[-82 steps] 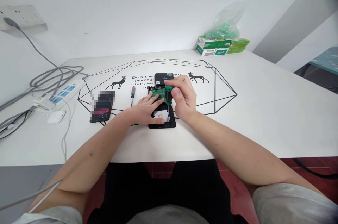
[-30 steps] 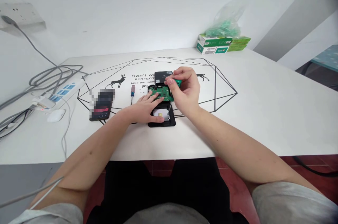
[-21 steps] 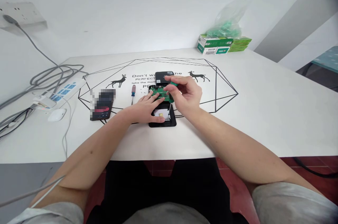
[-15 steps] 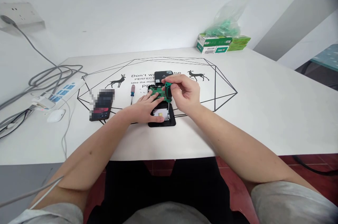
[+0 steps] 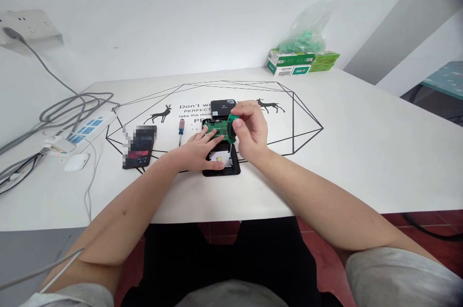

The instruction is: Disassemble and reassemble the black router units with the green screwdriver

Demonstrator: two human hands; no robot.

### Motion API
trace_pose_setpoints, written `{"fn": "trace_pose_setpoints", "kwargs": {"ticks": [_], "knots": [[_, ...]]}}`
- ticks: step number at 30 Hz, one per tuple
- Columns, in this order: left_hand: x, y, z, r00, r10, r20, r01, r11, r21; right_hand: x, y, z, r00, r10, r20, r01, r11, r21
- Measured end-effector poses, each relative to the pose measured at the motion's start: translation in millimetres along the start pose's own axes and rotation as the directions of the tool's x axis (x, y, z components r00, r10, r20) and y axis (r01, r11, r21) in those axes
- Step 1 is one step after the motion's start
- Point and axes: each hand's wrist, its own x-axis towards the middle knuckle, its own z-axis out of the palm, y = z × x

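My right hand grips the green and black handle of a screwdriver, which stands nearly upright with its thin shaft pointing down. Its tip is by the right edge of a pale plate in an opened black case. Spread flat, my left hand lies over the case's left side. Its fingers rest on the green circuit board and its thumb on the pale plate. Behind the board lies a black rectangular cover with a small label.
A second screwdriver lies left of the board. Further left are a phone, a white earbud case, a power strip and coiled grey cable. Green and white boxes with a plastic bag stand at the back right.
My right hand's fingers have shifted on the screwdriver handle, its upper fingers drawing back to the right. My left hand stays on the board. The whole view has moved very slightly.
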Motion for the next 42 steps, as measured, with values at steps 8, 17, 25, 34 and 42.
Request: {"fn": "trace_pose_setpoints", "kwargs": {"ticks": [8, 17, 25, 34, 42], "knots": [[0, 0, -0.1, 1.000, 0.007, -0.004, -0.007, 1.000, 0.000, 0, -2, 6, 0.990, 0.125, -0.066, -0.111, 0.977, 0.180], [1, 2, -0.2, 1.000, -0.019, 0.011, 0.018, 0.999, 0.028, -6, -4, 4, 0.993, 0.116, -0.010, -0.112, 0.973, 0.201], [-1, 4, -2.6, 1.000, -0.019, 0.024, 0.018, 0.999, 0.033, 2, -1, 4, 0.993, -0.065, -0.096, 0.066, 0.998, 0.011], [0, 1, -0.5, 1.000, 0.005, -0.006, -0.005, 1.000, 0.003, -2, -9, -1, 0.999, 0.001, 0.046, 0.000, 1.000, -0.006], [-2, 1, -0.9, 1.000, 0.018, -0.017, -0.018, 0.999, -0.027, 0, -10, 0, 1.000, 0.025, 0.018, -0.025, 1.000, -0.003]]}}
